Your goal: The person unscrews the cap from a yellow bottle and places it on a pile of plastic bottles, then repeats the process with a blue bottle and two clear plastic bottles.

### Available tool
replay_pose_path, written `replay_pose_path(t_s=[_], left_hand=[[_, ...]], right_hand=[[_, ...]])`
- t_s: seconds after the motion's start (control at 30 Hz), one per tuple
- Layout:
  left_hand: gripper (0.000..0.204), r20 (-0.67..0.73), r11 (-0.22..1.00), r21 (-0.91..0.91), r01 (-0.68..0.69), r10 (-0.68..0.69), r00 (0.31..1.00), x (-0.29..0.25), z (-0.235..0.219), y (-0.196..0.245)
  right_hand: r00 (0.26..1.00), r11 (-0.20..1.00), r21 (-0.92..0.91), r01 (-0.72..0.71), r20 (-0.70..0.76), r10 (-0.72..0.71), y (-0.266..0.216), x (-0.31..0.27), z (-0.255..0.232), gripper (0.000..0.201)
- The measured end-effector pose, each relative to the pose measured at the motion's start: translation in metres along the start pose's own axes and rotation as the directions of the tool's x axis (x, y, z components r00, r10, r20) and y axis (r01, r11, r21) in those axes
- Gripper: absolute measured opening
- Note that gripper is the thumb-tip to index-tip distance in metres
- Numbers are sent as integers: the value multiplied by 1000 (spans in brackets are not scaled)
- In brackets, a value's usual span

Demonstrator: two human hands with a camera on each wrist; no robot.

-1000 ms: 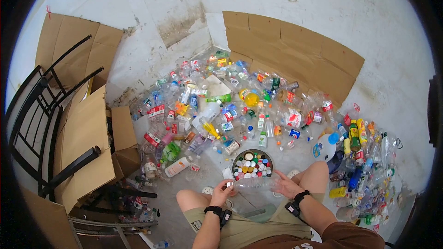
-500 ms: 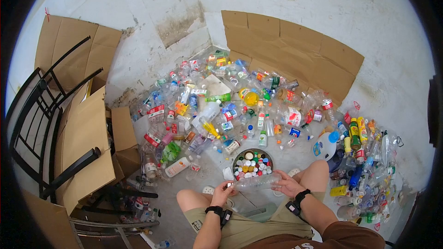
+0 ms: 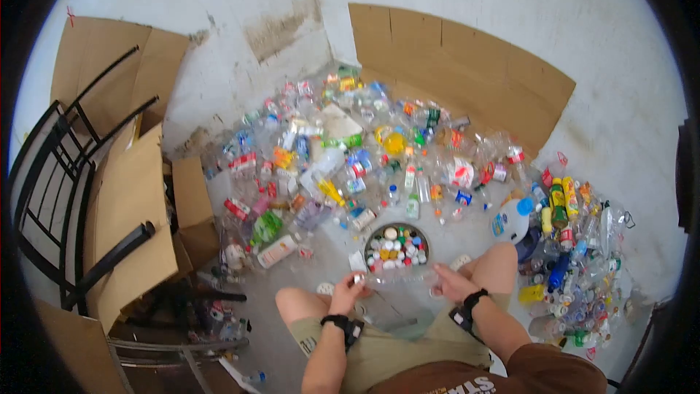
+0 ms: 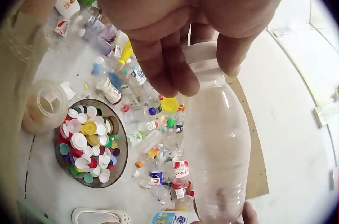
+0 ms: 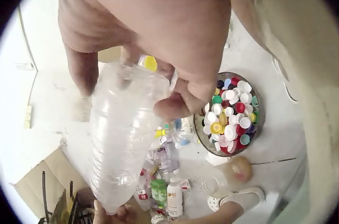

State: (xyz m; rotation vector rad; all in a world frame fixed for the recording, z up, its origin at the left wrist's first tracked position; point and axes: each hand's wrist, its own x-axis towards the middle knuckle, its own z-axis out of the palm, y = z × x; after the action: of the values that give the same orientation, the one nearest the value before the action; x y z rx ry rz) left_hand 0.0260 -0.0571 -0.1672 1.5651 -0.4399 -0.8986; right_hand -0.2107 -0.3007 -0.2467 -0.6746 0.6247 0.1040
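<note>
Clear bottle (image 3: 399, 277) held level over the lap, just before the bowl of caps (image 3: 397, 245). Left hand (image 3: 348, 290) pinching neck end; right hand (image 3: 450, 284) gripping base. Since a second ago: same grasp, view tilted down. Cap-end work apparently ongoing.

a bare sorting corner for recycling: stained white walls (image 3: 240, 0), concrete floor, a big heap of empty plastic bottles (image 3: 350, 153) (labels still on), flattened cardboard (image 3: 467, 73) against the wall, and a bowl of caps (image 3: 396, 245).
</note>
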Motion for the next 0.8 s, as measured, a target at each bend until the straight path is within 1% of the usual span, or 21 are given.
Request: replay_pose_path(t_s=[0.03,0.07,0.1,0.17,0.27,0.3,0.37,0.4,0.47,0.5,0.6,0.7,0.8], left_hand=[[29,-25,1000,22,10,-9,1000,-1,-1,-4],[31,-24,999,50,-1,2,1000,3,-5,-19],[31,-19,998,66,-5,6,1000,1,-3,-14],[28,-19,999,44,-24,24,1000,-2,0,-10],[27,23,999,-5,-40,40,999,-3,4,-6],[27,47,997,-45,-60,62,997,-1,4,-11],[29,59,998,-63,-14,18,998,-3,4,-12],[30,67,998,-70,5,0,998,-3,4,-6],[30,34,998,-39,44,-43,998,-5,6,5],[31,19,998,-24,65,-65,998,-7,7,10],[31,-21,995,-88,51,-53,998,-4,4,0],[31,-26,995,-76,65,-67,997,-4,5,0],[31,-8,999,-34,34,-35,999,-4,5,1]], right_hand=[[990,990,1,141,22,-141,-6,-7,14,42],[982,982,-28,187,12,-187,-7,-14,22,46],[971,969,-63,239,11,-239,-13,-17,30,50],[966,957,-138,257,13,-257,-26,-29,48,54],[983,981,138,136,-144,-116,-31,-31,64,49],[993,987,151,61,-110,-45,-29,-26,58,47],[993,992,86,-88,-68,94,-11,-6,14,42],[986,986,50,-158,-49,161,-11,-4,11,40],[997,999,10,-48,-63,48,-7,-2,6,41],[998,1000,-10,7,-69,-8,-9,-5,11,42],[971,969,-64,238,23,-237,-24,-27,47,46],[963,958,-100,270,22,-269,-27,-29,54,50],[977,972,105,211,-63,-205,-37,-33,66,49]])
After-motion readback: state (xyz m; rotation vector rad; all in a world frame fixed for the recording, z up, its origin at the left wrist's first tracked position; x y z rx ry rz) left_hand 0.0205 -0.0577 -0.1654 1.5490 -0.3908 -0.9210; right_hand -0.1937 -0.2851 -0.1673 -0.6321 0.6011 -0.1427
